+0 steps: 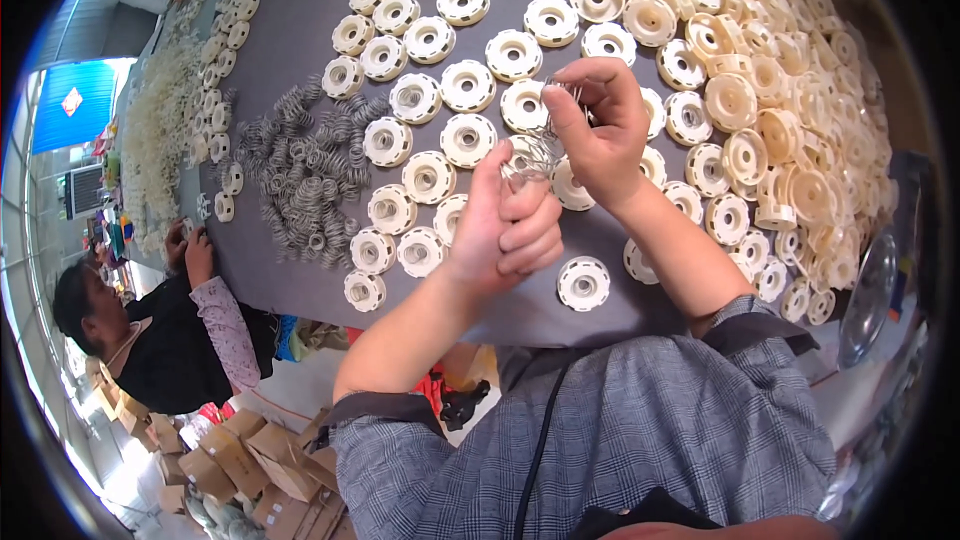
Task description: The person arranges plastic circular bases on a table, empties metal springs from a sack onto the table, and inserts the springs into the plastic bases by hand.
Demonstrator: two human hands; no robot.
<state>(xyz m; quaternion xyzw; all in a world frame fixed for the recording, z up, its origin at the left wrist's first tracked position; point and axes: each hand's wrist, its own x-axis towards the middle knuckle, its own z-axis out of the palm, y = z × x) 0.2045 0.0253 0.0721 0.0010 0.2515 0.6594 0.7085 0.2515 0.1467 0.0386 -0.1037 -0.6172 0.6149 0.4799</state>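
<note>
My left hand is closed around a tangle of thin metal coil springs that sticks up past its thumb. Just right of it and higher, my right hand pinches at the same silvery wire, its thumb and fingers drawn together. How many springs are held cannot be made out. Under and around both hands lie rows of white plastic wheel-shaped parts. Several at the left of these rows, such as the white wheel part, have a spring in the middle. One separate wheel part lies near the table's front edge.
A heap of loose springs lies left on the grey table. Cream plastic parts are piled high on the right. Two people work along the left side, one at a person's sleeve. Cardboard boxes stand on the floor.
</note>
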